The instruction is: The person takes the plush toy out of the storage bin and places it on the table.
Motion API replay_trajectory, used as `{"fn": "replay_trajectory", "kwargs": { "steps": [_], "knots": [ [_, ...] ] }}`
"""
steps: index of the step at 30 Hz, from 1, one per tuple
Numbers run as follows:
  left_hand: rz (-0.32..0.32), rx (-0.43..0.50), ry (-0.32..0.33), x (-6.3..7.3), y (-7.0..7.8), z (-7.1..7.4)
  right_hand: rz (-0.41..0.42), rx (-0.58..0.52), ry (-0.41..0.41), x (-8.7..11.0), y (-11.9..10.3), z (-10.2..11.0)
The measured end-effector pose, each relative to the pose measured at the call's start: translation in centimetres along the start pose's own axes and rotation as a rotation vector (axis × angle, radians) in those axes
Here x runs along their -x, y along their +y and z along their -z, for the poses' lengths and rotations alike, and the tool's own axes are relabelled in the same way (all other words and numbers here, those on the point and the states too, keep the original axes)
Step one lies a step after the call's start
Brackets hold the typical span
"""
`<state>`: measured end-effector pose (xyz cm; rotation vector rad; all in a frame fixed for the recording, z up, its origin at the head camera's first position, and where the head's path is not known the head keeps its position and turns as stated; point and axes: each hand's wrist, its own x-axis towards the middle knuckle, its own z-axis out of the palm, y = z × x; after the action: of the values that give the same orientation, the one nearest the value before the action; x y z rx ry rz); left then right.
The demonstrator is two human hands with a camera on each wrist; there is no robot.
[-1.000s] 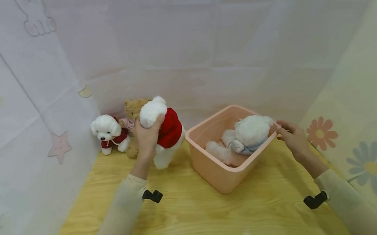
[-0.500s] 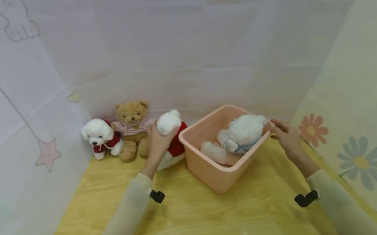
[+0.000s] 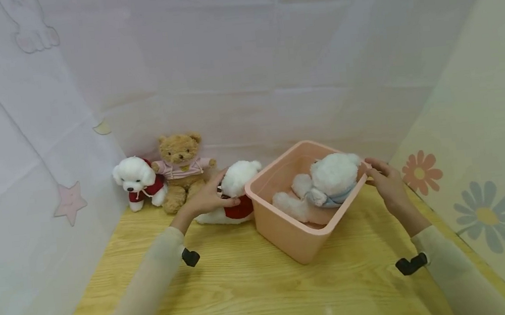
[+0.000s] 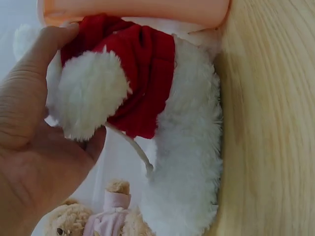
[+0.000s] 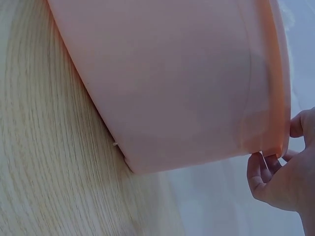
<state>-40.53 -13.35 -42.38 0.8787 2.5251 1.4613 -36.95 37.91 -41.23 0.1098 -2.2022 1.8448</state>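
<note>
Left hand (image 3: pixel 208 196) stretched in from lower left, curled round a white toy (image 3: pixel 238 179) in red, mid-frame beside the pink tub (image 3: pixel 282 233), right hand (image 3: pixel 391 184) stretched in from lower right, pinching the tub's rim

Lettering, brand names and numbers: none legible. Badge, one: small, yellow, on the chest of the pink sweater (image 3: pixel 173 171) worn by the brown teddy bear (image 3: pixel 183 176); yellow badge (image 3: pixel 184 168) too small in the head view for any marking to be read.
</note>
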Motion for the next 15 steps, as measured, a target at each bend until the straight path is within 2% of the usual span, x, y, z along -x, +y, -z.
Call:
{"fn": "replay_trajectory", "kwargs": {
  "steps": [3,7,11,15],
  "knots": [
    [-0.028,0.013,-0.013,0.0,-0.3,0.1,-0.001,0.011,0.007,-0.1,0.2,0.7],
    [-0.059,0.055,0.074,-0.6,-0.4,-0.2,0.002,-0.012,-0.014,-0.2,0.2,1.4],
    [-0.024,-0.019,0.255,-1.0,-0.7,-0.9,-0.008,-0.044,-0.019,0.0,0.2,2.0],
    [0.032,-0.064,0.493,-1.6,-0.3,-1.6,-0.009,-0.030,-0.015,0.2,0.1,2.3]
  ]
}}
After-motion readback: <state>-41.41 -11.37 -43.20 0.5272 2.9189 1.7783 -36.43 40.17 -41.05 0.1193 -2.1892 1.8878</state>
